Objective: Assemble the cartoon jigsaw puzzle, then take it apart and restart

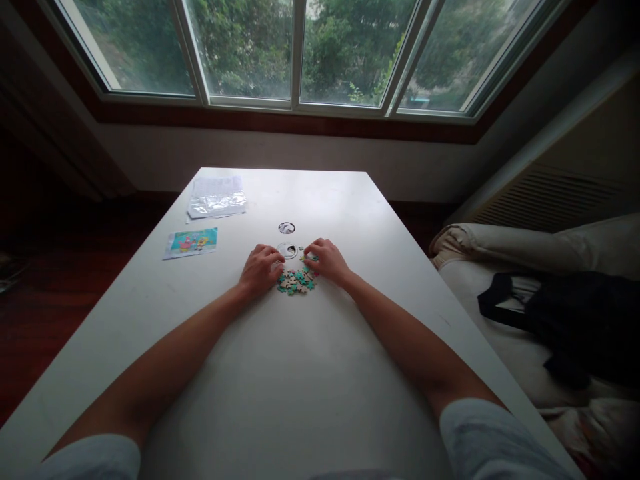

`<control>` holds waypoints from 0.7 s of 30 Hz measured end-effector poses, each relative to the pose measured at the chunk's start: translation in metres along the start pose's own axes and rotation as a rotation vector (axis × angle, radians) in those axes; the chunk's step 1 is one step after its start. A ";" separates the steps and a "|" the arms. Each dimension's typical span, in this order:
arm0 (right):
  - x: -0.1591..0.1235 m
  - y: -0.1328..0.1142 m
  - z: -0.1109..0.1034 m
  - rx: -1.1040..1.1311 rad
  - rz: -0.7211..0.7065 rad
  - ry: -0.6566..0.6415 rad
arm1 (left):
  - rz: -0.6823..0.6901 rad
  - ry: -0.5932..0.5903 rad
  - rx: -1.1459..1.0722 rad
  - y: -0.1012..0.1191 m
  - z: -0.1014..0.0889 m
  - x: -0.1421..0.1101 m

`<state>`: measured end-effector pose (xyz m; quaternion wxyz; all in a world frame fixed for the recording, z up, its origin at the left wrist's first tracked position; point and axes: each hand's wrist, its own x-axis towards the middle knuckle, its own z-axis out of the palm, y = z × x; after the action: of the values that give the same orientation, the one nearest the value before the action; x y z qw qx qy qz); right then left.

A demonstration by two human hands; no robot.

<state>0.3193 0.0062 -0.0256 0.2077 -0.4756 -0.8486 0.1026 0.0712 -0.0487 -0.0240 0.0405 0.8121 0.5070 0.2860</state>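
Note:
A pile of small jigsaw puzzle pieces (pixel 296 283), some turquoise and some bare beige, lies on the white table (pixel 300 373) between my hands. My left hand (pixel 261 271) rests at the pile's left edge, fingers bent, with a gap between thumb and forefinger. On the other side, my right hand (pixel 329 261) has its fingers closed around a puzzle piece (pixel 312 257) at the pile's upper right; its grip is partly hidden. Just beyond the pile sits a round, pale, lid-like thing (pixel 285 251) with a dark spot. Farther back lies a dark-rimmed round disc (pixel 287 228).
A colourful cartoon picture sheet (pixel 193 242) lies on the table's left side. Behind it are white papers under clear plastic (pixel 217 197). Right of the table stands a pale sofa (pixel 465 273) with dark clothing (pixel 575 320) on it. A window (pixel 295 53) spans the far wall.

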 end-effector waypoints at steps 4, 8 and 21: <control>0.000 -0.004 0.008 -0.014 0.006 0.043 | 0.092 -0.110 -0.049 0.002 -0.002 0.000; -0.001 -0.007 0.004 -0.013 0.002 0.056 | 0.097 -0.130 -0.056 0.001 -0.002 0.001; -0.013 -0.013 -0.026 0.045 -0.303 -0.198 | 0.076 -0.160 -0.123 0.000 -0.003 0.002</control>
<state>0.3271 -0.0122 -0.0009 0.1466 -0.3253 -0.9243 0.1356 0.0706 -0.0477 -0.0207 0.1194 0.8470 0.4524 0.2522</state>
